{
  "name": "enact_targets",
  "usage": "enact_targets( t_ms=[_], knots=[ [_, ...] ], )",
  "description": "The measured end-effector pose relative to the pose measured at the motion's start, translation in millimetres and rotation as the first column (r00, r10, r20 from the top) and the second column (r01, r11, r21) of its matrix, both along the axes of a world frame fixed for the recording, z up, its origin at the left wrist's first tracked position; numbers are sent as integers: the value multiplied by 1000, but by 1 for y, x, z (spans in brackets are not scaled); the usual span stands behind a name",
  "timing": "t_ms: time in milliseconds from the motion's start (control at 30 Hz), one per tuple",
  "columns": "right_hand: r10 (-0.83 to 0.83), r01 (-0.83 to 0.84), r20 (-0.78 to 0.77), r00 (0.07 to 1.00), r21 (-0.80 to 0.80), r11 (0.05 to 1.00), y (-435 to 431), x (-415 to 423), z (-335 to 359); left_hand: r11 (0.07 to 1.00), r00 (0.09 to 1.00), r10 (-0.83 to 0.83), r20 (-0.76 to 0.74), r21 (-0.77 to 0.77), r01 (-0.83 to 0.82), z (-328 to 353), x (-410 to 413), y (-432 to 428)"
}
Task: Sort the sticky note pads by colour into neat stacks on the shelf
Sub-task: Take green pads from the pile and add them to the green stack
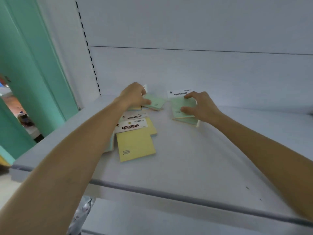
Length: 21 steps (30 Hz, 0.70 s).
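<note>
Green paper sits under both of my hands on the white shelf point(194, 160). My left hand point(134, 95) reaches to the back left of the shelf and grips a green pad point(156, 103), thumb on its top face and fingers curled round its far edge; the pad lies tilted on top of a few other pads whose pale edges show beneath my wrist, though I cannot tell their colours for certain. My right hand point(202, 106) arches over the green stack point(180, 106) just to the right, fingertips bent down at its white header card and right edge, thumb pressed on the top sheet. The two green lots are near each other but apart. Closer to me, beside my left forearm, lie the yellow pads point(136, 145), overlapping and askew, each with a white "STICKY NOTE" header; the nearest one is turned at an angle to the shelf's front lip. A slotted upright point(88, 48) runs up the rear left corner, and a teal pillar point(33, 65) stands beyond it to the left.
</note>
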State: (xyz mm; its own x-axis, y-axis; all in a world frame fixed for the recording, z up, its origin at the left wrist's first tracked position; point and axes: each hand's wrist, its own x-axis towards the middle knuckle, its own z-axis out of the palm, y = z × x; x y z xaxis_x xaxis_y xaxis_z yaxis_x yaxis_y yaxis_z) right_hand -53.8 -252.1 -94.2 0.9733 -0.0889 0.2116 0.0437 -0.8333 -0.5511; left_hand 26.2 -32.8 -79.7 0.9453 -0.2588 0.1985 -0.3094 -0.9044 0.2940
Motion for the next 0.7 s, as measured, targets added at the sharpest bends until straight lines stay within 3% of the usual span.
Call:
enact_targets(
  t_ms=[133, 233, 400, 533, 633, 700],
  knots=[
    [-27, 21, 47, 999, 129, 991, 8, -7, -5, 987, 997, -39, 61, -151, 47, 6, 3, -1],
    [8, -17, 52, 999, 179, 984, 9, -13, -7, 959, 999, -42, -29, -281, 32, 7, 4, -2],
    [53, -44, -20, 998, 306, 951, 2, -20, -4, 848, 997, 61, -37, -524, -71, 3, 7, -3],
    [67, -38, -77, 995, 332, 942, -4, -25, -1, 809, 995, 97, -4, -581, -81, 2, 2, -2],
    [67, -48, -93, 993, 191, 980, -9, -29, 5, 818, 997, 70, 45, -575, -31, 4, -1, 0],
    [64, -42, -107, 992, 196, 980, -12, -31, 9, 832, 998, 37, 60, -555, 2, 7, -4, 1]
  ],
)
